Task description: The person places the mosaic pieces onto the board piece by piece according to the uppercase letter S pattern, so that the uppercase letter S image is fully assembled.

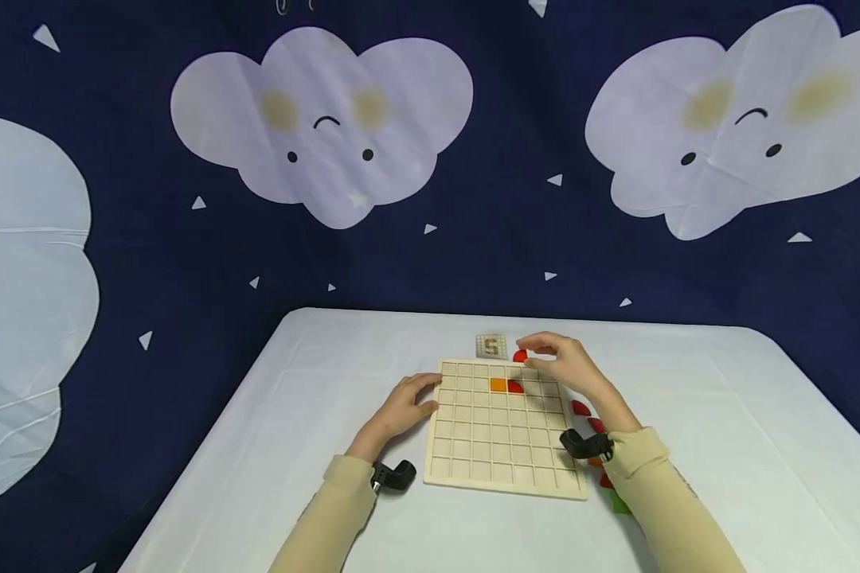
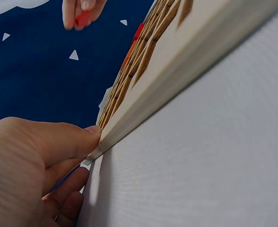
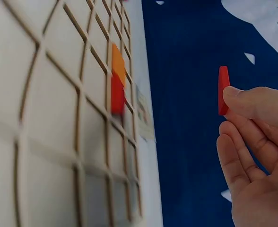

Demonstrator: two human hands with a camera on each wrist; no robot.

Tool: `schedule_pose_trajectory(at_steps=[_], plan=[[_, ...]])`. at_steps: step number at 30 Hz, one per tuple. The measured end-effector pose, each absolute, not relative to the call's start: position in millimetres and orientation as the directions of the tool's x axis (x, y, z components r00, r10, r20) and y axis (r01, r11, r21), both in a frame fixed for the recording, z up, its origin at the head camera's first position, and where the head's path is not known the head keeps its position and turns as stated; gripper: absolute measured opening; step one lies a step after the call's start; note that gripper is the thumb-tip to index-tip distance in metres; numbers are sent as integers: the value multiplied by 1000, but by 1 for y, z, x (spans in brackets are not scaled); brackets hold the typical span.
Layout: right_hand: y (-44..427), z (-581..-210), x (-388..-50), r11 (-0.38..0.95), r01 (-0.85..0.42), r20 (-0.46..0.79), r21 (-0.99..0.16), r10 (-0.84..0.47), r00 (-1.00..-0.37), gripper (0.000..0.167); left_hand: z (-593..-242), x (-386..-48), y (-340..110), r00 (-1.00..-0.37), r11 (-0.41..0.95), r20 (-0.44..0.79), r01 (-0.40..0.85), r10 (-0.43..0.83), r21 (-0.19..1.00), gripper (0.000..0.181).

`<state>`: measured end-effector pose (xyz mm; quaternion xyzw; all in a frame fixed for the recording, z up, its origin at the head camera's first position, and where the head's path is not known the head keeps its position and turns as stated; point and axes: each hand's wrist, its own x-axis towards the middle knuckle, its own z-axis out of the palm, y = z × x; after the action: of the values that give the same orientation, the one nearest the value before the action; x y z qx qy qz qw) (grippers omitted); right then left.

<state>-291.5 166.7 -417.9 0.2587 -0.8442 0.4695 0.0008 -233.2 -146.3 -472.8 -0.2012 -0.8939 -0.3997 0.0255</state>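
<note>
My right hand [image 1: 562, 362] pinches a thin red tile with a curved edge [image 3: 223, 90] between thumb and fingers, above the far side of a wooden grid board [image 1: 502, 434]. An orange square tile [image 1: 498, 385] and a red quarter-round tile [image 1: 514, 387] lie side by side in cells near the board's far edge. At the board's left edge rests my left hand [image 1: 401, 406], thumb and fingers touching the rim. In the left wrist view the thumb [image 2: 68, 142] meets the rim, and the other fingertips are partly hidden.
A small card with a gridded figure [image 1: 491, 346] lies just beyond the board. Along the board's right side are several red pieces [image 1: 580, 408] and a green piece [image 1: 619, 502], partly covered by the right forearm. A dark cloud-print cloth hangs behind the white table [image 1: 724, 382].
</note>
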Motion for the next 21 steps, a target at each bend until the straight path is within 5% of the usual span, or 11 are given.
schedule_pose_trajectory(at_steps=[21], plan=[[108,-446,-297,352,-378,177,-856,-488,-855,35,-472,-234,-147,-919,595,202,376,339,711,48]])
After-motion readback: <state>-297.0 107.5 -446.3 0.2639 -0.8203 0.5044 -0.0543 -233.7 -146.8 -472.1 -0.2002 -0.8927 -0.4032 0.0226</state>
